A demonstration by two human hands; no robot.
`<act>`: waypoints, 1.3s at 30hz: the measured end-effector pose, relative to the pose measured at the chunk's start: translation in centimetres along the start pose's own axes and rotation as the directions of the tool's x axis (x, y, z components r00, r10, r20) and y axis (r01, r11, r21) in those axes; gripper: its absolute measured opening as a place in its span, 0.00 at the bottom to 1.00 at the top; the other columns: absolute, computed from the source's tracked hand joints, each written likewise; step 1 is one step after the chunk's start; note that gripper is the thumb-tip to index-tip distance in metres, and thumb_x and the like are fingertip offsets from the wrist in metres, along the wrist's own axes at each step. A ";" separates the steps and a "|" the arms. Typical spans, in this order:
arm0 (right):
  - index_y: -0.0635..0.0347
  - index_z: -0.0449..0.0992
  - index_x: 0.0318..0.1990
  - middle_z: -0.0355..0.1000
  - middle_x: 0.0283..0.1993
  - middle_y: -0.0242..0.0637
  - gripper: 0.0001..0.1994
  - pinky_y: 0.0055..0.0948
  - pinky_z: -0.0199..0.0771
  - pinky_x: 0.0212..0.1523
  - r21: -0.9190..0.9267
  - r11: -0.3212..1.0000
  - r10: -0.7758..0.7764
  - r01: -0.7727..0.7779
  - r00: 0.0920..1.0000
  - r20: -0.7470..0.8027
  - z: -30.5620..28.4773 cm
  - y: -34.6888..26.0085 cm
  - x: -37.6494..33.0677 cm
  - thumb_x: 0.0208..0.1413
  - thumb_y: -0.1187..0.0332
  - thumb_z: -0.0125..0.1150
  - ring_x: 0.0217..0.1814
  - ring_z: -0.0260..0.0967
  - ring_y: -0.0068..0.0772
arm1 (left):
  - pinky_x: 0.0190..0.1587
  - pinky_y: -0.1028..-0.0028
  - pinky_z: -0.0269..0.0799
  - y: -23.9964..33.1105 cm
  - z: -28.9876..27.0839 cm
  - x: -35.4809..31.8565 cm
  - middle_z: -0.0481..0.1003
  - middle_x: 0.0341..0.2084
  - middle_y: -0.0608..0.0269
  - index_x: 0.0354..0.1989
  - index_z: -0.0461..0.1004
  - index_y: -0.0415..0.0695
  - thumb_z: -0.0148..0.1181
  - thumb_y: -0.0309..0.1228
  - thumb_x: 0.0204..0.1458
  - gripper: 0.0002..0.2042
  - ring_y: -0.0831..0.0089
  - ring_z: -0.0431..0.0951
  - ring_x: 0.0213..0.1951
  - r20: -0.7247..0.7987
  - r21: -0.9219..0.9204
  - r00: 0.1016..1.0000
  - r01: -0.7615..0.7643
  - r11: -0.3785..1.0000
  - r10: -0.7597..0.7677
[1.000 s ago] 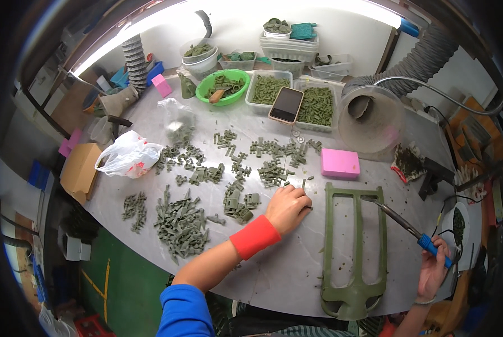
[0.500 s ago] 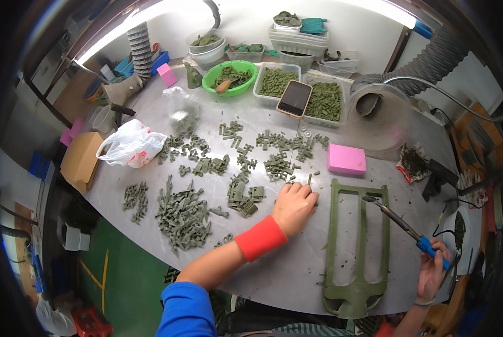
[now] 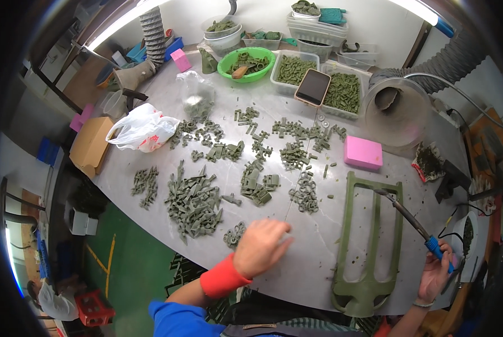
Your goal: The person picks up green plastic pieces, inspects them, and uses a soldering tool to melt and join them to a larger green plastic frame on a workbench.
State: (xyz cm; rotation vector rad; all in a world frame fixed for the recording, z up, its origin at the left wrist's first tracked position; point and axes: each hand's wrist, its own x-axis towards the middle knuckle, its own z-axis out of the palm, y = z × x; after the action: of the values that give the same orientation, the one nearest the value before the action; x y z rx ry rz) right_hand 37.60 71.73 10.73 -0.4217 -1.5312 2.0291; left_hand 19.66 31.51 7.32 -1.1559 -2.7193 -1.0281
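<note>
My left hand (image 3: pixel 263 247), with a red wristband (image 3: pixel 225 275), hovers over the table's near edge, slightly blurred. Its thumb stands apart from the curled fingers, and nothing shows between them. Close by lies a small cluster of green rings (image 3: pixel 234 234); farther left is a heap of pointed green plastic parts (image 3: pixel 194 203). My right hand (image 3: pixel 434 275), at the lower right, grips a soldering iron (image 3: pixel 411 220) by its blue handle. The iron's dark tip slants up and left over a long green plastic frame (image 3: pixel 342 241) that lies flat on the table.
Small green parts (image 3: pixel 303 192) lie in groups mid-table. A pink block (image 3: pixel 363 153) sits beyond the frame. Toward the back are a green bowl (image 3: pixel 225 72), tubs of parts (image 3: pixel 295 68), a phone (image 3: pixel 312 87) and a round duct hood (image 3: pixel 394 126). A plastic bag (image 3: pixel 142 128) lies left.
My left hand has drawn back from the small parts mid-table toward the near edge, uncovering a group of rings. The right hand still holds the soldering iron. The view has shifted slightly.
</note>
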 end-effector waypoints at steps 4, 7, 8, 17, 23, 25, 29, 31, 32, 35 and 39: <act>0.60 0.69 0.45 0.63 0.53 0.33 0.07 0.23 0.68 0.50 0.011 1.000 -0.010 0.010 1.000 -0.025 0.4 0.0 0.0 0.66 0.67 0.50 0.48 0.63 0.21 | 0.39 0.66 0.66 -3.6 -1.9 -0.2 0.71 0.30 0.60 0.41 0.72 0.42 0.65 0.28 0.48 0.13 0.61 0.71 0.35 -0.227 0.140 0.957 0.217 0.966 -0.182; 0.60 0.68 0.46 0.62 0.53 0.33 0.08 0.24 0.68 0.51 0.026 1.000 -0.002 0.002 1.000 -0.006 0.3 0.1 0.1 0.66 0.67 0.50 0.48 0.62 0.21 | 0.42 0.65 0.66 -4.9 -2.1 0.8 0.70 0.32 0.59 0.43 0.71 0.42 0.67 0.29 0.47 0.16 0.60 0.71 0.37 -0.329 0.262 0.930 0.255 0.931 -0.162; 0.60 0.68 0.47 0.62 0.53 0.33 0.08 0.23 0.68 0.51 0.035 0.999 0.004 -0.005 1.000 0.017 0.3 0.1 0.1 0.66 0.67 0.50 0.48 0.62 0.21 | 0.43 0.65 0.66 -5.2 -1.9 1.1 0.70 0.33 0.58 0.44 0.71 0.42 0.67 0.30 0.47 0.17 0.59 0.70 0.38 -0.344 0.273 0.926 0.260 0.926 -0.158; 0.59 0.67 0.46 0.62 0.52 0.33 0.07 0.23 0.66 0.50 0.048 0.999 0.003 -0.005 0.999 0.034 0.7 -0.2 -0.1 0.65 0.67 0.51 0.49 0.61 0.22 | 0.44 0.65 0.67 -6.2 -1.3 2.1 0.72 0.36 0.59 0.43 0.72 0.43 0.71 0.26 0.41 0.19 0.58 0.71 0.40 -0.270 0.199 0.941 0.260 0.945 -0.202; 0.60 0.67 0.45 0.61 0.51 0.35 0.08 0.24 0.66 0.47 0.020 0.999 -0.034 0.035 0.998 -0.055 0.9 0.4 -0.1 0.65 0.66 0.50 0.44 0.62 0.23 | 0.41 0.78 0.72 -5.3 -1.5 1.2 0.76 0.35 0.62 0.50 0.68 0.40 0.66 0.19 0.48 0.20 0.74 0.77 0.38 -0.149 -0.568 0.866 0.320 0.759 -0.477; 0.60 0.67 0.45 0.62 0.51 0.34 0.08 0.24 0.66 0.49 0.047 0.999 -0.019 0.021 0.999 -0.045 0.6 0.4 -0.2 0.65 0.66 0.50 0.45 0.61 0.23 | 0.46 0.78 0.73 -4.7 -2.1 1.1 0.76 0.37 0.63 0.57 0.64 0.39 0.62 0.17 0.52 0.23 0.80 0.76 0.40 -0.113 -0.791 0.868 0.216 0.573 -0.483; 0.60 0.67 0.46 0.63 0.51 0.33 0.08 0.24 0.67 0.50 0.067 0.998 -0.014 0.016 0.999 -0.038 0.3 0.4 -0.4 0.66 0.66 0.50 0.46 0.62 0.22 | 0.46 0.77 0.74 -3.5 -2.3 1.3 0.76 0.38 0.62 0.56 0.63 0.39 0.62 0.16 0.51 0.24 0.78 0.77 0.41 -0.188 -0.833 0.842 0.136 0.536 -0.505; 0.60 0.68 0.46 0.63 0.51 0.33 0.08 0.24 0.67 0.49 0.064 0.998 -0.017 0.019 1.000 -0.023 0.4 0.3 -0.4 0.66 0.66 0.50 0.46 0.62 0.22 | 0.47 0.76 0.74 -3.0 -2.5 1.3 0.76 0.38 0.62 0.55 0.64 0.40 0.62 0.16 0.51 0.23 0.77 0.77 0.41 -0.276 -0.796 0.830 0.085 0.599 -0.485; 0.60 0.68 0.45 0.63 0.51 0.33 0.08 0.24 0.67 0.49 0.060 0.998 -0.021 0.021 1.000 -0.009 0.5 0.3 -0.4 0.66 0.66 0.50 0.45 0.62 0.22 | 0.47 0.76 0.74 -2.8 -2.6 1.4 0.76 0.38 0.62 0.55 0.64 0.40 0.62 0.16 0.51 0.23 0.77 0.77 0.41 -0.279 -0.795 0.830 0.083 0.601 -0.484; 0.60 0.68 0.45 0.63 0.51 0.33 0.08 0.24 0.68 0.49 0.065 0.998 -0.017 0.018 1.000 -0.024 0.2 0.4 -0.5 0.66 0.66 0.50 0.46 0.63 0.21 | 0.46 0.76 0.75 -2.3 -2.8 1.5 0.75 0.37 0.62 0.54 0.64 0.40 0.62 0.15 0.51 0.22 0.76 0.77 0.42 -0.395 -0.640 0.820 0.079 0.764 -0.415; 0.60 0.68 0.45 0.63 0.51 0.34 0.08 0.23 0.69 0.49 0.058 0.998 -0.026 0.027 0.999 -0.032 0.1 0.3 -0.6 0.66 0.66 0.50 0.46 0.63 0.21 | 0.44 0.76 0.76 -2.1 -3.1 1.5 0.74 0.37 0.62 0.54 0.64 0.40 0.63 0.15 0.50 0.23 0.76 0.77 0.41 -0.432 -0.556 0.819 0.089 0.826 -0.379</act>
State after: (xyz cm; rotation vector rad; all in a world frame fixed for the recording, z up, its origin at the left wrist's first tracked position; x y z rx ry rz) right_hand 37.95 71.25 10.46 -0.4061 -1.4478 2.0321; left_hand 16.51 29.57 8.94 -0.4112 -2.2259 -1.8689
